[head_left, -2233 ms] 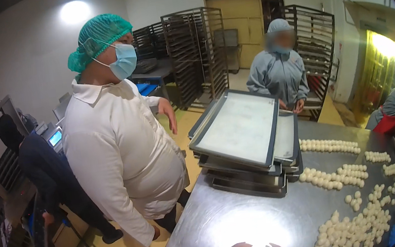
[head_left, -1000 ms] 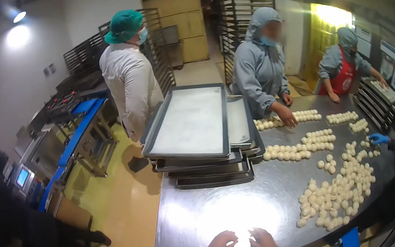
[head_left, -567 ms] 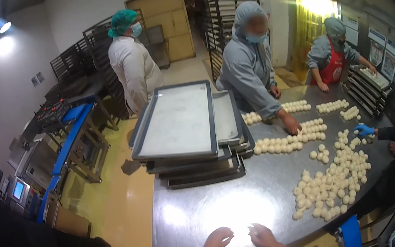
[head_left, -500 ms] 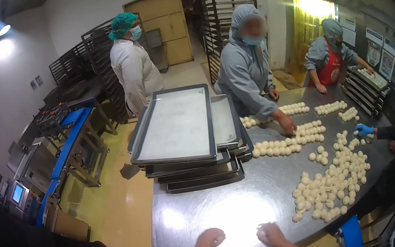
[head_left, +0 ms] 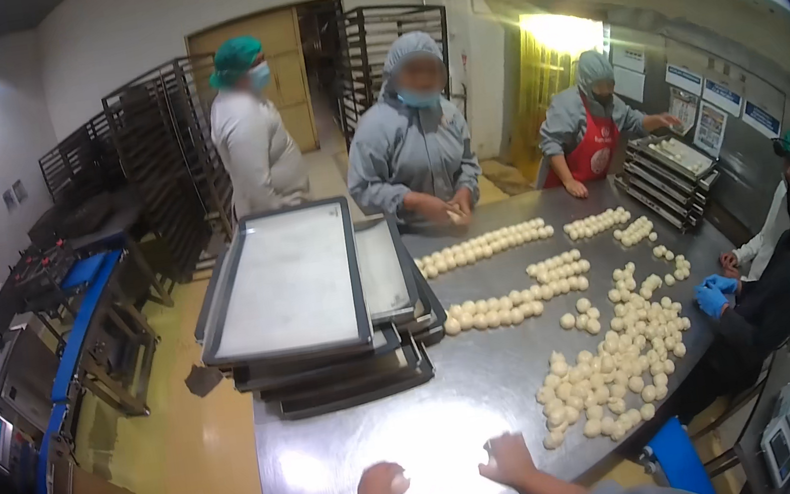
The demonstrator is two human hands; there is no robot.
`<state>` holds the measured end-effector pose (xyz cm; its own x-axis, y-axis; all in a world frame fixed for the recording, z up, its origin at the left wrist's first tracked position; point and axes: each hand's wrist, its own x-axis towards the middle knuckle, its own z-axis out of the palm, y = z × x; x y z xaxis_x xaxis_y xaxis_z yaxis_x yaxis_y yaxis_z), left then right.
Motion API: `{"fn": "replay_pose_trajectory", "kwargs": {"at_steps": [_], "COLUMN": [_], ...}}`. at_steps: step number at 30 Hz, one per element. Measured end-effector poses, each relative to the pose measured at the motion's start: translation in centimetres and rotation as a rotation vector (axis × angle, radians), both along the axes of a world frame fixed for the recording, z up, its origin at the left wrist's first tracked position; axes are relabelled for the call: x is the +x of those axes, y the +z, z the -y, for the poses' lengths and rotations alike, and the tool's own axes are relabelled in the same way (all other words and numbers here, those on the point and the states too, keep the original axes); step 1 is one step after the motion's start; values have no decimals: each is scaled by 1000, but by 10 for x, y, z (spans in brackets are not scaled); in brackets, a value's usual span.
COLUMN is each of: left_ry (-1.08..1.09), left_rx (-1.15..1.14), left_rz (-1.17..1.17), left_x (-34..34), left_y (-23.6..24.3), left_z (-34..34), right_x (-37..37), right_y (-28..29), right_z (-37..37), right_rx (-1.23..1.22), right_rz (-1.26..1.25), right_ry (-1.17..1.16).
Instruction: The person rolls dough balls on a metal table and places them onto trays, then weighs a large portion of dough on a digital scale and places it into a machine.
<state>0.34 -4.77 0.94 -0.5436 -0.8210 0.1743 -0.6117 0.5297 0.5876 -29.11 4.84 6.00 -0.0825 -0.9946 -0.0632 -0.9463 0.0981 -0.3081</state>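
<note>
My left hand [head_left: 381, 486] and my right hand [head_left: 506, 460] are at the near edge of the steel table [head_left: 303, 452], both with curled fingers; glare hides what, if anything, is in them. To their right lies a loose heap of pale dough balls [head_left: 616, 383]. Farther back, more balls stand in rows [head_left: 490, 312]. A stack of baking trays [head_left: 288, 272], the top one lined with pale sheet, rests at the table's back left.
Workers stand around: one in white [head_left: 256, 155], one in grey [head_left: 402, 155], one in red apron [head_left: 589, 154], others at right [head_left: 764, 286]. Blue conveyors [head_left: 98, 289] flank the table. More trays [head_left: 664, 184] are stacked far right; racks [head_left: 142, 171] stand behind.
My view has swung right. The grey-suited worker has straightened and drawn the hands back from the rows. The blue-gloved hands are now together at the right edge.
</note>
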Motion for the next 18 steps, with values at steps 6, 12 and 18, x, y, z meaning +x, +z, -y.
{"fn": "replay_pose_trajectory", "kwargs": {"at_steps": [6,12,18], "left_ry": [-149,-3,-32], "left_rx": [89,-116,81], "left_rz": [-241,-42,-284], "left_x": [-69,10,-74], "left_y": [-33,-33,-19], "left_z": [-35,-11,-18], "right_x": [67,0,67], "right_y": [-54,-15,-26], "right_z": [5,-9,17], "right_rx": [-180,165,-283], "right_rz": [474,77,407], "right_ry": [-217,44,-172]}}
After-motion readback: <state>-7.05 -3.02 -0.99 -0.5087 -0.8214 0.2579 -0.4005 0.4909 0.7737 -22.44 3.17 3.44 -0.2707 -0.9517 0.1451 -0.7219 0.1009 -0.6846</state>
